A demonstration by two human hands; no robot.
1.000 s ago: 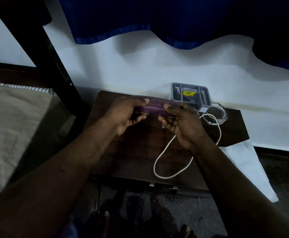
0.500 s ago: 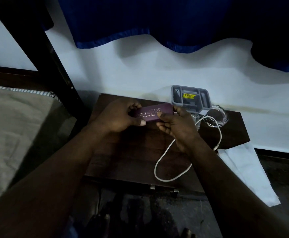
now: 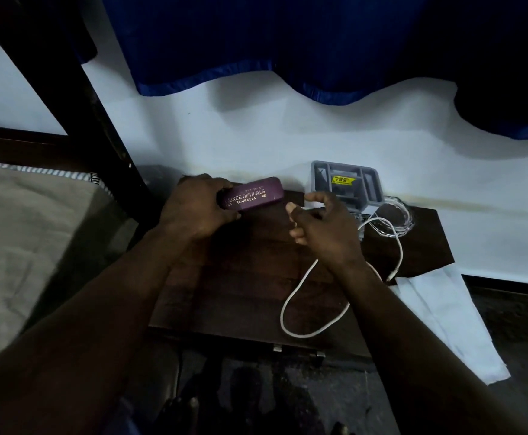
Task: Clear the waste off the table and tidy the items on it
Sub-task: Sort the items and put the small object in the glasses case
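A purple glasses case (image 3: 251,194) with gold lettering is gripped by my left hand (image 3: 198,207) at the back left of the dark wooden table (image 3: 234,290). My right hand (image 3: 322,229) hovers just right of the case with fingers spread and curled, holding nothing I can make out. A white cable (image 3: 300,287) loops across the table under my right wrist. A grey compartment tray (image 3: 347,183) with a yellow sticker leans at the wall, and a clear plastic lid (image 3: 394,216) lies beside it.
A white sheet of paper or cloth (image 3: 444,315) hangs off the table's right edge to the floor. A bed with beige bedding (image 3: 27,246) and a dark frame post (image 3: 77,98) stands on the left. Blue curtains (image 3: 288,45) hang above.
My right hand has let go of the purple case and drawn back to the right. My left hand alone holds the case, moved left and toward the table's back edge.
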